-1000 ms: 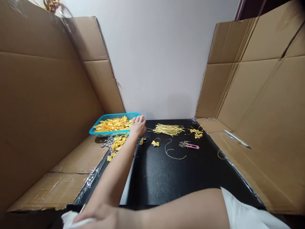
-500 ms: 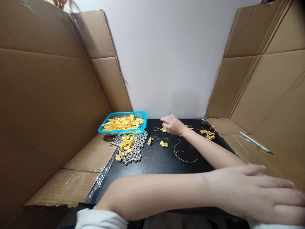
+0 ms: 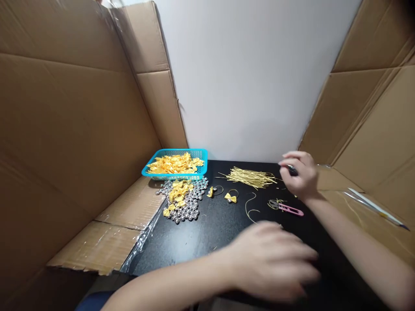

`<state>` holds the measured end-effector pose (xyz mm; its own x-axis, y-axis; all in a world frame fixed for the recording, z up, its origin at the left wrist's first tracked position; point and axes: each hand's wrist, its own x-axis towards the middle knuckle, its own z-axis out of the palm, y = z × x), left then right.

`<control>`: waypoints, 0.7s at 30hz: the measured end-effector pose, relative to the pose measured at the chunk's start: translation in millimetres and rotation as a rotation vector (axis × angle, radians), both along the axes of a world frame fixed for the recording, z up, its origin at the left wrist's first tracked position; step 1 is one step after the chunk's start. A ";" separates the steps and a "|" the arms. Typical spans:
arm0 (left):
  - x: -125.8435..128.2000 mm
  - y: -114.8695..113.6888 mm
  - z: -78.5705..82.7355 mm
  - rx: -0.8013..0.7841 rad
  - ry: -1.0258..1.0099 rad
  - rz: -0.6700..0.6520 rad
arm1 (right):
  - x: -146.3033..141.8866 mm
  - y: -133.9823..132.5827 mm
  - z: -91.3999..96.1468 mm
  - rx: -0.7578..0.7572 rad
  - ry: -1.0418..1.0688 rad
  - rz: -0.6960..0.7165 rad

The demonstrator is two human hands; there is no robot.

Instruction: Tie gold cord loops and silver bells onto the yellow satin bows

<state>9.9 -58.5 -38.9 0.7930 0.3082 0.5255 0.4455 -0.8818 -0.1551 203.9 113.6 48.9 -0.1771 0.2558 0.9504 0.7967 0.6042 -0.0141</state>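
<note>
My right hand (image 3: 300,176) hovers at the far right of the black table (image 3: 210,229), thumb and fingers pinched on a small dark thing (image 3: 292,170) I cannot name. It is just right of a bundle of gold wires (image 3: 251,177) and above pink snips (image 3: 290,209). My left hand (image 3: 274,259) is low over the near part of the table, fingers stretched out and blurred, holding nothing. Two small yellow bows on gold loops (image 3: 231,197) lie mid-table beside a loose gold thread (image 3: 249,208).
A blue basket (image 3: 197,152) of yellow bows stands at the back left. In front of it is a heap of silver beads (image 3: 186,207) topped with more bows (image 3: 178,190). Cardboard walls (image 3: 65,129) close both sides; a thin white stick (image 3: 376,208) lies on the right flap.
My right hand has moved right, from the gold wires to the table's far right, now pinched on a small dark thing. My left hand has swung left off the right cardboard flap to the table's front.
</note>
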 end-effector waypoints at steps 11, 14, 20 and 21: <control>-227.9 110.8 47.5 -0.200 -0.177 0.989 | 20.0 -92.9 -78.1 -0.301 -0.257 0.468; -222.0 115.8 46.5 -0.276 -0.152 1.016 | 20.0 -85.0 -79.9 -0.401 -0.118 0.426; -221.2 125.1 56.4 -0.391 -0.283 1.050 | 32.3 -86.8 -75.1 -0.474 0.048 0.369; -222.9 125.1 59.7 -0.411 -0.325 1.057 | 33.1 -87.5 -73.9 -0.482 0.063 0.369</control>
<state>-213.0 66.6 20.8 -0.1108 0.9250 0.3634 0.9506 -0.0079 0.3102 237.0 26.1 -25.0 -0.2836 0.5920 0.7544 0.5245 0.7544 -0.3947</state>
